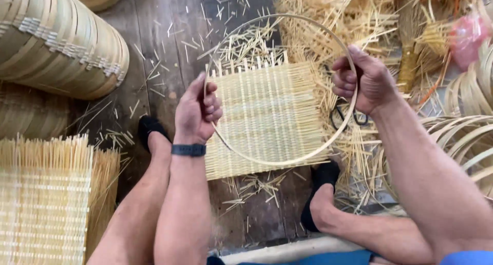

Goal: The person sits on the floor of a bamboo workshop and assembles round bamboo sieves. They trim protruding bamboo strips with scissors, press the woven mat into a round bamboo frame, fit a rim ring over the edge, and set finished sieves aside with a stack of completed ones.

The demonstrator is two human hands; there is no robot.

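I've got the left hand [197, 111] curled shut round the left side of a thin bamboo hoop [287, 162], thumb up along the rim, fingers tucked in toward the palm. A dark band [188, 150] sits on that wrist. My right hand [362, 80] grips the hoop's right side, fingers wrapped tight over the rim, knuckles facing left. The hoop is held up off the floor between both hands, roughly level with the camera looking down through it. Straight under it, on the dark plank floor [154, 34], lies a square woven mat [267, 121] of pale strips with loose ends poking out along the top edge; the hoop's ring frames most of it. Both feet in black socks, the left foot [149, 129] just beside the mat's left edge, the right foot [321, 190] at its lower right corner. Scissors [344, 116] with dark handles lie just right of the mat, partly under the hoop rim and my right hand. Stack of finished round frames [56, 44] upper left, another woven mat [43, 203] lower left, a heap of loose splints [334, 18] upper right, more hoops [462, 142] piled far right. Something pink [466, 36] top right, too blurred to tell what.
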